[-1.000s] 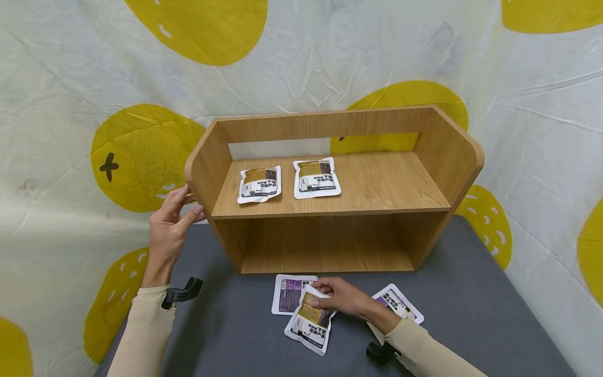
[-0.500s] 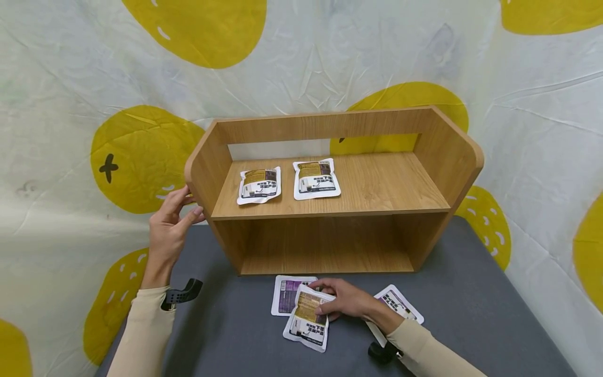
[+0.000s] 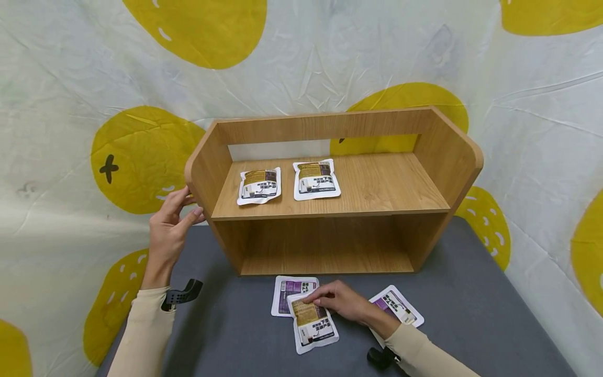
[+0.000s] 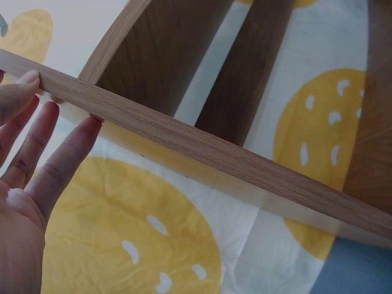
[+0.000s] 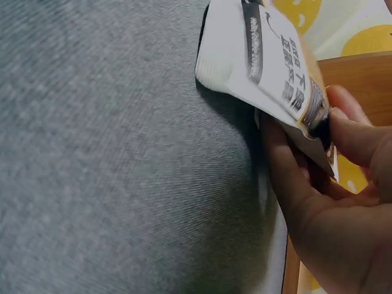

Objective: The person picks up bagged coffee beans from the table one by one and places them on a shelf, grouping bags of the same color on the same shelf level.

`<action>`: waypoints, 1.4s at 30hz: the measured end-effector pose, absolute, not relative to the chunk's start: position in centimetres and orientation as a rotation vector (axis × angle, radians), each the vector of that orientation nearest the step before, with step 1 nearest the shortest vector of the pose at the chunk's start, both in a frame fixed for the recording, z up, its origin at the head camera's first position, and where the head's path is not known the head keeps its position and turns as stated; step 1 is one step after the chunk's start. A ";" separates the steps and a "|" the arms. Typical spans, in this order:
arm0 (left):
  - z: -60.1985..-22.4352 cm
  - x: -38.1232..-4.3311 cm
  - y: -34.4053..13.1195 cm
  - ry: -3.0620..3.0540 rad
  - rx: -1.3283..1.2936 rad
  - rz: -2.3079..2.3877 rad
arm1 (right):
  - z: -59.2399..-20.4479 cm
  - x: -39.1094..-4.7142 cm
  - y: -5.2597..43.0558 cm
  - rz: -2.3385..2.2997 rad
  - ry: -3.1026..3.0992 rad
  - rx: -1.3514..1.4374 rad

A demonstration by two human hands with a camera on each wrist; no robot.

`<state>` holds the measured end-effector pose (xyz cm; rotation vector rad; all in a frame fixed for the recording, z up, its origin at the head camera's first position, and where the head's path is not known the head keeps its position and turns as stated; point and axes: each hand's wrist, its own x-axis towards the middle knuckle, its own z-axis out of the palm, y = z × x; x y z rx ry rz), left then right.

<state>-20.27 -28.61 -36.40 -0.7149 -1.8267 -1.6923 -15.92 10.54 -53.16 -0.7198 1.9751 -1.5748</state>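
My right hand [image 3: 340, 300] pinches a white-edged pouch with a gold-brown top [image 3: 312, 323], its thumb on the printed face. In the right wrist view, fingers of the right hand [image 5: 337, 202] reach under the pouch [image 5: 269, 58], tilted close over the cloth. It overlaps a purple-labelled pouch [image 3: 282, 296] lying on the table. My left hand [image 3: 171, 228] touches the outer left side of a two-tier wooden shelf [image 3: 330, 213]. Seen from the left wrist, the left hand [image 4: 37, 165] has its thumb and extended fingertips at the board's edge [image 4: 177, 135].
Two gold-and-white pouches, one at the left [image 3: 259, 186] and one nearer the middle [image 3: 316, 179], lie on the upper tier. Another purple-and-white pouch [image 3: 398, 306] lies beside the right forearm, partly hidden by it. Grey cloth [image 3: 471, 314] covers the table; a patterned curtain [image 3: 301, 57] hangs behind.
The pouch in my right hand has turned, its lower end swinging rightward, and the fingers have shifted up along its edge. My left hand stays at the shelf's side.
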 end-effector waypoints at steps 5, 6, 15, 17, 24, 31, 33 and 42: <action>-36.4 -20.3 -28.6 -1.825 -0.712 -1.695 | -53.2 -15.7 10.6 -1.500 2.002 -0.711; -36.4 -20.3 -28.6 -1.825 -0.710 -1.695 | -53.3 -15.7 10.6 -1.494 2.002 -0.721; -36.4 -20.4 -28.7 -1.854 -0.674 -1.674 | -53.4 -15.9 10.7 -1.525 1.932 -0.859; -36.4 -20.4 -28.7 -1.867 -0.665 -1.665 | -53.2 -16.0 10.8 -1.529 1.919 -0.862; -36.2 -20.4 -28.6 -1.885 -0.654 -1.653 | -51.9 -16.7 11.2 -1.550 1.893 -0.814; -36.3 -20.4 -28.6 -1.869 -0.667 -1.673 | -50.1 -17.1 11.4 -1.591 1.841 -0.788; -36.3 -20.4 -28.6 -1.853 -0.683 -1.683 | -49.6 -17.1 11.4 -1.594 1.840 -0.810; -36.4 -20.3 -28.6 -1.849 -0.685 -1.687 | -46.9 -17.3 11.6 -1.617 1.862 -0.818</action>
